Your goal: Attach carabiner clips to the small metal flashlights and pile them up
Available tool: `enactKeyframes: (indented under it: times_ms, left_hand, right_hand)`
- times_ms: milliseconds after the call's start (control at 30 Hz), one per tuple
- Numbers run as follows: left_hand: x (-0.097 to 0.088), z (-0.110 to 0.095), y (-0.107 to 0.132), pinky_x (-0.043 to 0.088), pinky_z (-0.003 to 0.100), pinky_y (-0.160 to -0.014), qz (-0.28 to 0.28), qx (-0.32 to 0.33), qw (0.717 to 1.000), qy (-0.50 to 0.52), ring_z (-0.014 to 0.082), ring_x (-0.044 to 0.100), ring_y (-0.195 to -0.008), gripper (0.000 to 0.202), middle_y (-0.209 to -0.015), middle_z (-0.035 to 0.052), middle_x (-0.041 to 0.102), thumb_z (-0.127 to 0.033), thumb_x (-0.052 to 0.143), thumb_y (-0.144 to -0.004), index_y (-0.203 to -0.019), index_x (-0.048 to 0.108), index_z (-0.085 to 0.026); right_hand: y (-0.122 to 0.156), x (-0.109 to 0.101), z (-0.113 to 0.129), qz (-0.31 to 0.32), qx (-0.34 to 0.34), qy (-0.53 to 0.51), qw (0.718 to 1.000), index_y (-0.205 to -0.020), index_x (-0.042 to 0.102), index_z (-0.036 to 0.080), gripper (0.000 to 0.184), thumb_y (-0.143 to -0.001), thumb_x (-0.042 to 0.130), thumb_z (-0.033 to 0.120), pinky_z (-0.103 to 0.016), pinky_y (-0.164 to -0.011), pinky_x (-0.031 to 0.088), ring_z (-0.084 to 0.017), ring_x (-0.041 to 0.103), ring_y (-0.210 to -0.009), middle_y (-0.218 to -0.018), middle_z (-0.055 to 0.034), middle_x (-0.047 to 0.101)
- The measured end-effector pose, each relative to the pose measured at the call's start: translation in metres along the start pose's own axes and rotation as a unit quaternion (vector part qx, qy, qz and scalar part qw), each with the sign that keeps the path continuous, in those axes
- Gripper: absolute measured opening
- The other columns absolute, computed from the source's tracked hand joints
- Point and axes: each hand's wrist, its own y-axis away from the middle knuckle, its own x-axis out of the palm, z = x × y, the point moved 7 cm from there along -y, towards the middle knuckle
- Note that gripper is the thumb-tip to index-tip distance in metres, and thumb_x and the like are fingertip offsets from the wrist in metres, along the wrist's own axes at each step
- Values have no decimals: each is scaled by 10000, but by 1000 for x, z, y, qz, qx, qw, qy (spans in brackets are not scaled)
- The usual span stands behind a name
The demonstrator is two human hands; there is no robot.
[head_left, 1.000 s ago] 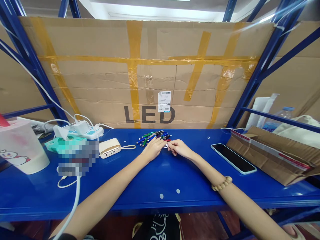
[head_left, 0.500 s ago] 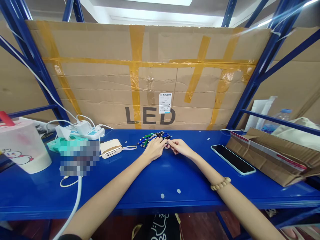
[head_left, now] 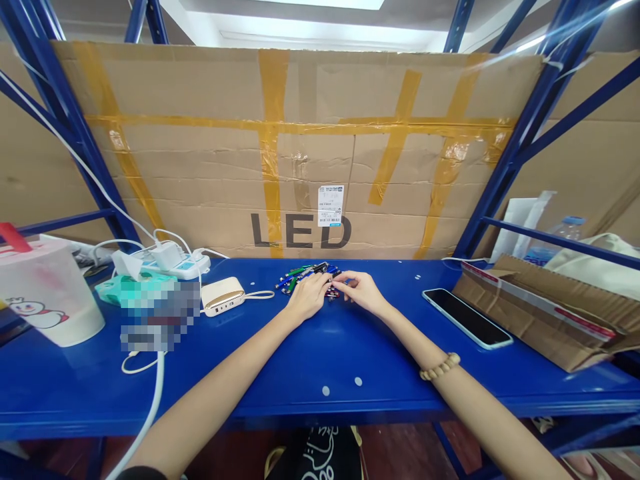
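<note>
A loose pile of slim pens (head_left: pixel 295 275), with blue, green, black and some red parts, lies near the back of the blue shelf. My left hand (head_left: pixel 309 293) rests over the front of this pile, back upward, fingers curled together and pointing right. What lies under those fingers is hidden. From the other side, my right hand (head_left: pixel 364 291) reaches in with thumb and index finger pinched close to the left fingertips. Anything in that pinch is too small to name. Dark and reddish pen parts show between the two hands.
A cream power bank (head_left: pixel 223 297) with a strap lies left of the pile. Further left are a power strip (head_left: pixel 183 267) with cables and a plastic cup (head_left: pixel 55 300). A phone (head_left: pixel 467 318) and an opened cardboard box (head_left: pixel 535 320) are on the right. A cardboard sheet (head_left: pixel 215 180) stands behind.
My right hand has lifted slightly and moved a little away from the viewer. The left hand has shifted slightly left, and more pen parts show between the hands.
</note>
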Motion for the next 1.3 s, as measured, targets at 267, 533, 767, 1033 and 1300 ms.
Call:
enactKeyframes:
  times_ms: [267, 533, 767, 1033, 1300]
  left_hand:
    - [-6, 9, 0, 478, 342, -753, -16, -76, 996, 37, 176, 564, -883, 191, -954, 72, 570, -205, 337, -946, -1045, 476, -121]
    - [-6, 6, -1, 457, 371, -815, -11, -71, 996, 56, 186, 550, -920, 184, -975, 80, 561, -220, 358, -940, -1048, 464, -116]
    - [-6, 5, -1, 452, 381, -822, -12, -62, 996, 59, 194, 547, -934, 183, -975, 84, 561, -226, 355, -939, -1041, 464, -119]
    - [-9, -2, -1, 449, 370, -827, -15, -35, 998, 59, 197, 546, -934, 156, -991, 81, 566, -222, 367, -925, -1017, 466, -145]
    - [-10, -4, -2, 453, 364, -815, -18, -20, 998, 52, 199, 551, -912, 148, -961, 78, 573, -225, 378, -916, -1004, 468, -148]
  right_hand:
    - [0, 5, -8, 89, -16, 72, 993, -844, 681, 143, 331, -677, 674, 429, -236, -487, 444, -116, 554, -505, -810, -64, 663]
    - [4, 13, -5, 142, -55, 186, 971, -830, 707, 212, 139, -714, 669, 279, -227, -578, 396, -112, 533, -592, -806, -21, 652]
    - [6, 16, 2, 139, -72, 222, 963, -901, 687, 230, 167, -750, 622, 255, -230, -629, 395, -130, 562, -692, -909, -17, 656]
    - [5, 12, 2, 101, -30, 237, 966, -732, 676, 193, 89, -663, 658, 246, -210, -510, 343, -124, 543, -556, -611, 1, 616]
    - [2, 5, -3, 53, -5, 206, 977, -648, 604, 154, 54, -640, 647, 187, -210, -514, 383, -119, 549, -538, -582, -2, 605]
